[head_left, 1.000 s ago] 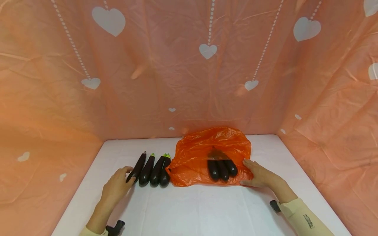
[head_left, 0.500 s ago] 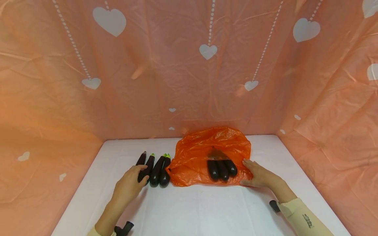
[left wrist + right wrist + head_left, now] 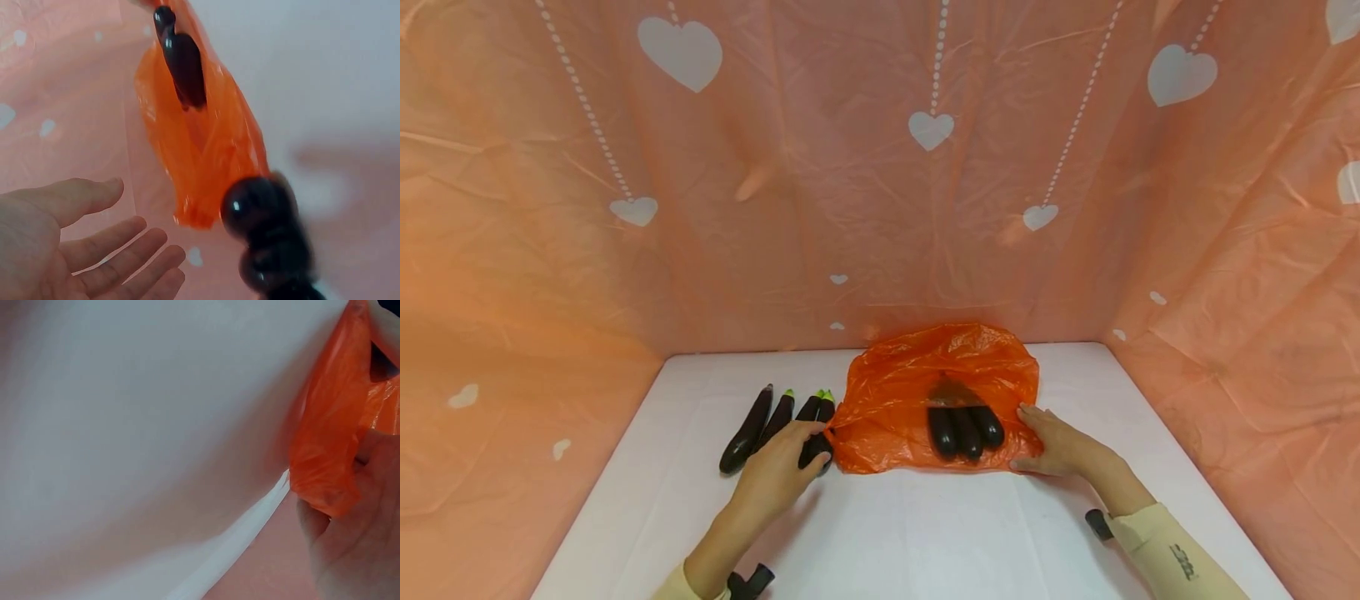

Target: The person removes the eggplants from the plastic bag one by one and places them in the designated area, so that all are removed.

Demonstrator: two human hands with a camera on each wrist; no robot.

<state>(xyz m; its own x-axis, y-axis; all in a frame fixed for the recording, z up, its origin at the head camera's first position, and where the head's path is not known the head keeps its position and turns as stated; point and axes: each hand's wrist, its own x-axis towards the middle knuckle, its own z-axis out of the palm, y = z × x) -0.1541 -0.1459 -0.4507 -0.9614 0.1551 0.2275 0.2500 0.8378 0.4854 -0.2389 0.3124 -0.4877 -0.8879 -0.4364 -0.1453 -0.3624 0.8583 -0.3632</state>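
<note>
Seriously bright orange plastic bag [image 3: 880,425] low centre, long glossy near-black eggplants [image 3: 749,429] lower left, some green-tipped. Peachy-pink plastic backdrop sheet [image 3: 820,208] has white hearts [image 3: 680,52] plus dotted strings [image 3: 581,92]. Flat white tabletop [image 3: 925,542]; cream cloth sleeve [image 3: 1153,550] lower right, dark print [image 3: 1183,562].

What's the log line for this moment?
loose eggplants: four, left of bag | bagged eggplants: three, partly covered | left hand: at rightmost loose eggplants | right hand: on bag's right edge
</note>
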